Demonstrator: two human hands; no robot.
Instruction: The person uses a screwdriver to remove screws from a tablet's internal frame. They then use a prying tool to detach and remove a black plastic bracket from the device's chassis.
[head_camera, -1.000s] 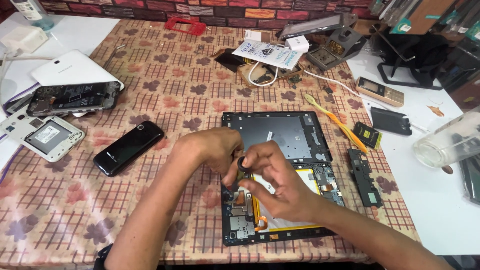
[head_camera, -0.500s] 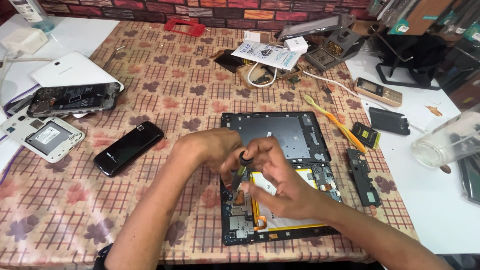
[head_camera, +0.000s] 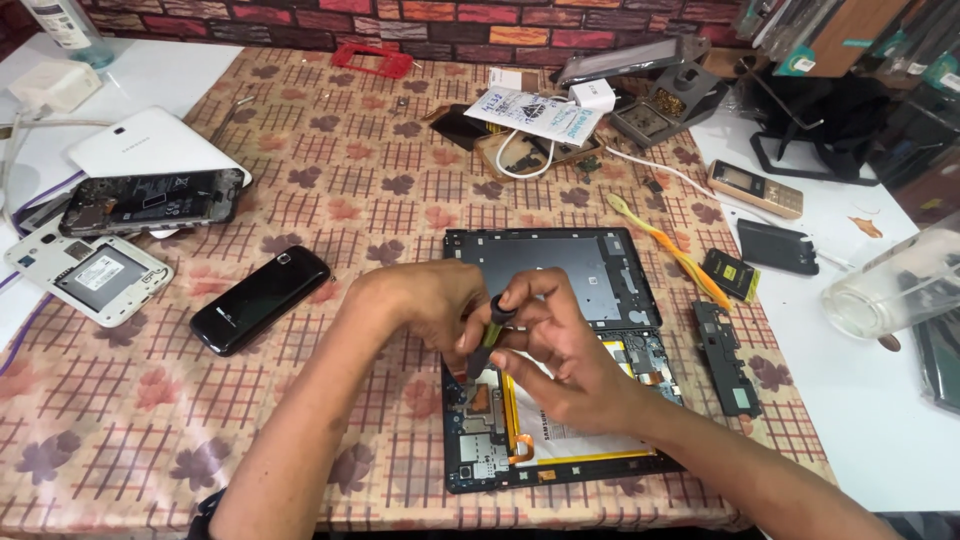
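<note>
The right hand (head_camera: 560, 345) has barely shifted since half a second ago, fingers pinching a slim black-and-green screwdriver (head_camera: 487, 338) tilted over the opened dark tablet (head_camera: 560, 350). The left hand (head_camera: 425, 305) rests curled on the tablet's left edge, touching it. A glossy black phone (head_camera: 260, 298) lies left of the tablet on the patterned cloth bench (head_camera: 330, 200).

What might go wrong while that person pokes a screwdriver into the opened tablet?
The screwdriver, pinched in the right hand, points down at the exposed circuit board of the opened tablet; a slip might scratch the parts. The tip also works close to the white battery, which a jab could puncture. The left hand hides part of the spot, so a small screw might roll away unseen.
</note>
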